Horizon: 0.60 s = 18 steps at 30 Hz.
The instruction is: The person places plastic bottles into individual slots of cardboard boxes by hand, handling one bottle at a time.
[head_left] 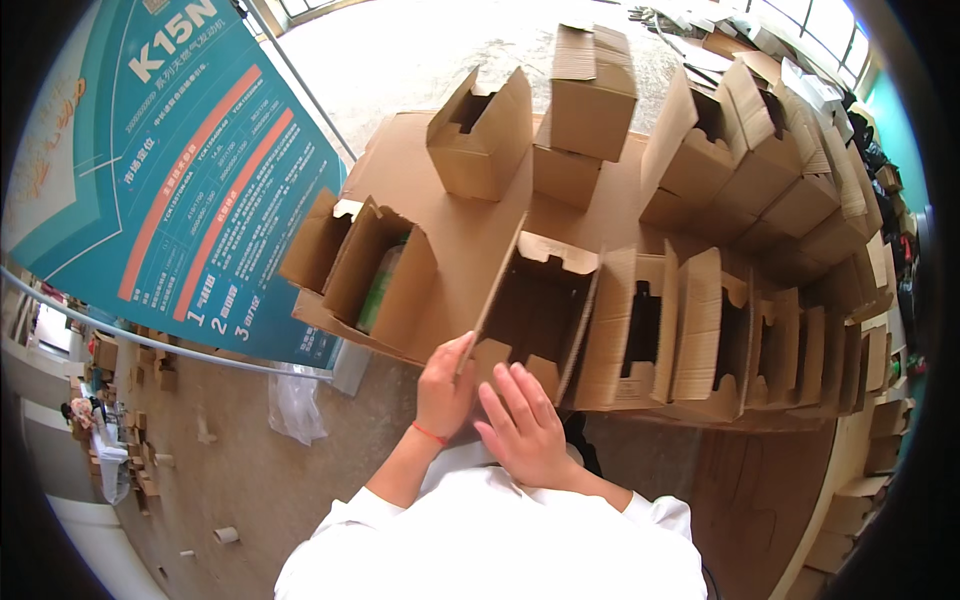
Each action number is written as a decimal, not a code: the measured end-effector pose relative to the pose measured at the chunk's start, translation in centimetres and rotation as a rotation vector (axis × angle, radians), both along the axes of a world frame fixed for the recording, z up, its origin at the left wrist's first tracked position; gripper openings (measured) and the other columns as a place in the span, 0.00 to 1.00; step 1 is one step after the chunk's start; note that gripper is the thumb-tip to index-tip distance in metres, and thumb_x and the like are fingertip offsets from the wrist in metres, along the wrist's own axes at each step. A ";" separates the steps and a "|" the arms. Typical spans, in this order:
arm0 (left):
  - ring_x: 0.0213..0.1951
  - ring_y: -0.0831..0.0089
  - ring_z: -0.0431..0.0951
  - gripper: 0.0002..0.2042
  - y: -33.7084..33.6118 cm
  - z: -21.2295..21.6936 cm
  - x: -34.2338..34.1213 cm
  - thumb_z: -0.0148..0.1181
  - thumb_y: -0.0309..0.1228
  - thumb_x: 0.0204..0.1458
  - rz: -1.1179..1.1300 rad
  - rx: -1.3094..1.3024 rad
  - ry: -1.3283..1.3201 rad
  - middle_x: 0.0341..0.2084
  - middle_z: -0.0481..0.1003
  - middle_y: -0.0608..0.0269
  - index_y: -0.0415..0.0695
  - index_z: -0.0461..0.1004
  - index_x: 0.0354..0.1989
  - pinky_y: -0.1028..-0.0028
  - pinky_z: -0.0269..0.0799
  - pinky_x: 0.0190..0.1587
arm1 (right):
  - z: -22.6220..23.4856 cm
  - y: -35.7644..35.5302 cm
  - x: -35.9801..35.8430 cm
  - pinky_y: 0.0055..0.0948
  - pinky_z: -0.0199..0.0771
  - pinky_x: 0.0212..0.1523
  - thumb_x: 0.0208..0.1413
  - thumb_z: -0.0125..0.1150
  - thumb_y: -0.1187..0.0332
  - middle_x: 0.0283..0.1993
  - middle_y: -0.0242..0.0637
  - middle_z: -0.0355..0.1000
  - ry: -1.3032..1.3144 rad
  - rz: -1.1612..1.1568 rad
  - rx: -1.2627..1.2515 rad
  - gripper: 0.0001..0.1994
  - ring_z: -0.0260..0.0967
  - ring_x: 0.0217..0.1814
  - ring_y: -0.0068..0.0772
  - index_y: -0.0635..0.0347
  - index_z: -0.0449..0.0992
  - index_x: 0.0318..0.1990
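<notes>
An open-topped cardboard box [545, 295] stands at the table's near edge, its long side flap raised on the left and small notched flaps showing at its ends. My left hand [442, 392], with a red string on the wrist, is closed around the near edge of that raised flap, thumb on one side and fingers on the other. Over the near end of the same box, my right hand [528, 430] is open and holds nothing, fingers stretched out. The bottom of the box lies in shadow.
A row of open boxes [715, 330] runs along the right, with more boxes [770, 160] behind. Two boxes [375, 270] sit at left, a green item [382, 285] inside one. Others [482, 140] stand at the back. A teal banner [190, 200] leans beside the table's left.
</notes>
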<state>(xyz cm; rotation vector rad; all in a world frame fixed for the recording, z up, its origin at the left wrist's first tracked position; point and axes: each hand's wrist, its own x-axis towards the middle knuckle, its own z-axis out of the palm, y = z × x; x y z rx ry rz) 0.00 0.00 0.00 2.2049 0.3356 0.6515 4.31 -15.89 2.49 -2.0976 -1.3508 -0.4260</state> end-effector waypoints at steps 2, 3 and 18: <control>0.50 0.56 0.74 0.20 -1.3 0.2 0.3 0.56 0.21 0.51 -0.092 -0.054 0.001 0.48 0.74 0.50 0.40 0.70 0.55 0.66 0.70 0.53 | 0.9 0.3 0.4 0.52 0.53 0.67 0.45 0.69 0.62 0.64 0.52 0.60 0.143 -0.077 -0.115 0.38 0.56 0.67 0.55 0.64 0.59 0.64; 0.51 0.56 0.74 0.21 4.8 1.5 -1.0 0.58 0.21 0.50 -0.190 -0.068 0.026 0.48 0.74 0.50 0.41 0.70 0.55 0.66 0.70 0.53 | 1.1 6.3 -1.0 0.52 0.55 0.66 0.43 0.70 0.63 0.63 0.53 0.61 0.234 -0.148 -0.079 0.39 0.58 0.66 0.54 0.65 0.59 0.64; 0.43 0.46 0.77 0.42 22.4 2.1 4.9 0.58 0.42 0.51 -0.270 0.422 1.048 0.40 0.76 0.37 0.42 0.41 0.70 0.58 0.71 0.49 | -3.1 8.4 -0.5 0.43 0.69 0.56 0.43 0.69 0.60 0.49 0.44 0.72 0.215 -0.353 -0.277 0.28 0.69 0.52 0.42 0.64 0.71 0.52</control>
